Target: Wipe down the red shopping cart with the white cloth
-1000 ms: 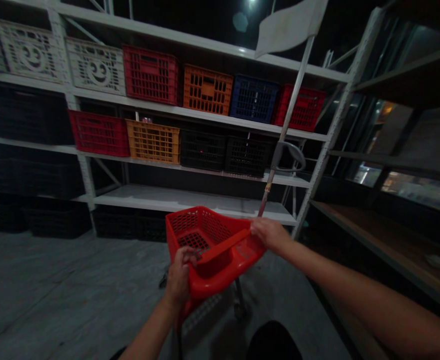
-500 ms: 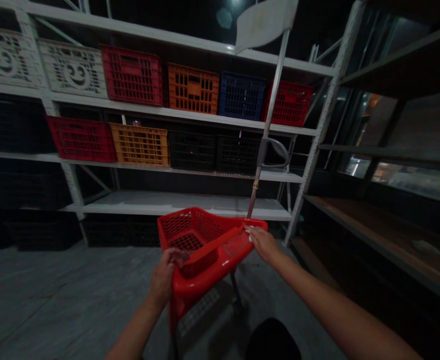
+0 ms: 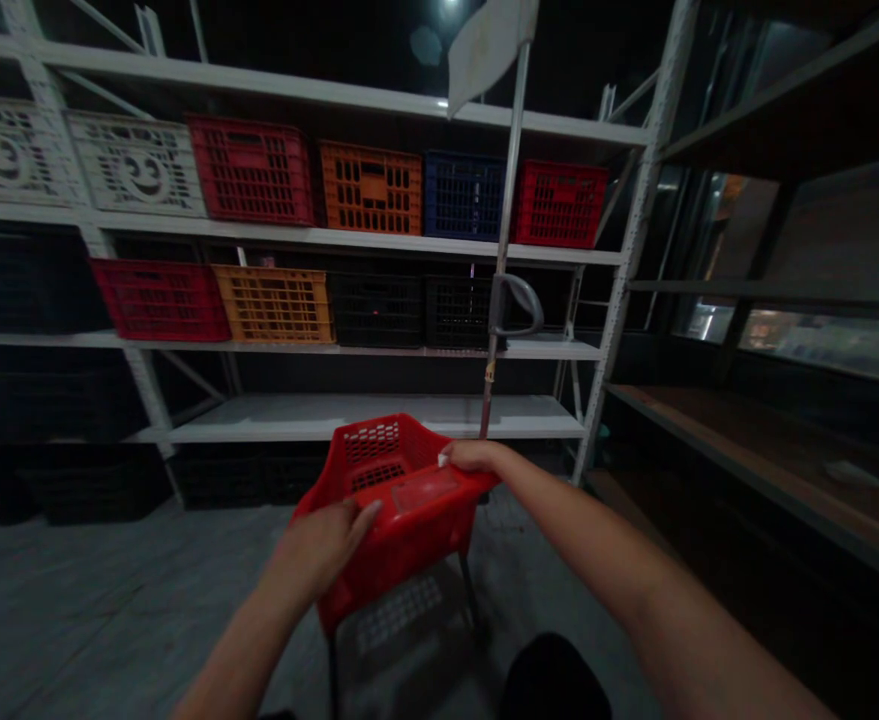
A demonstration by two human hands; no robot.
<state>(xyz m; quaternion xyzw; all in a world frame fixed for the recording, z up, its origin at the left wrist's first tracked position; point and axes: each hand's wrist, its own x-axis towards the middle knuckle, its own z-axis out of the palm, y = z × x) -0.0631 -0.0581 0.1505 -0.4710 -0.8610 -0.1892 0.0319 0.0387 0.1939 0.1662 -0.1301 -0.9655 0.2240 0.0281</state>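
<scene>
Red perforated plastic shopping basket [image 3: 379, 442] low at centre of frame, tilted toward the camera, above thin dark metal legs [image 3: 469, 590] - base hidden from view. Left hand [image 3: 319, 548] on the near side of the basket, fingers [image 3: 360, 512] spread and nearly straight, palm down; no clear wrap, so grip strength impossible to tell. Right hand [image 3: 476, 458] at the far right rim, fingers curled over the edge, firm hold on the basket. Just behind that hand, a tall thin metal pole [image 3: 505, 220] rising to top centre, with a white rectangular card [image 3: 488, 45] at its tip and a grey loop handle [image 3: 518, 305] partway up. Behind it, white metal shelving [image 3: 638, 200] across the frame - upper shelf: white smiley-pattern plastic crates [image 3: 137, 165], a red plastic crate [image 3: 250, 170], an orange plastic crate [image 3: 370, 188], a blue plastic crate [image 3: 463, 195], another red plastic crate [image 3: 560, 204]. Next shelf down: a red slatted crate [image 3: 160, 300], a yellow slatted crate [image 3: 272, 305], two black slatted crates [image 3: 376, 310]. Dark shelving with a wooden board [image 3: 739, 440] at right of frame, grey concrete floor [image 3: 109, 600] at lower left.
</scene>
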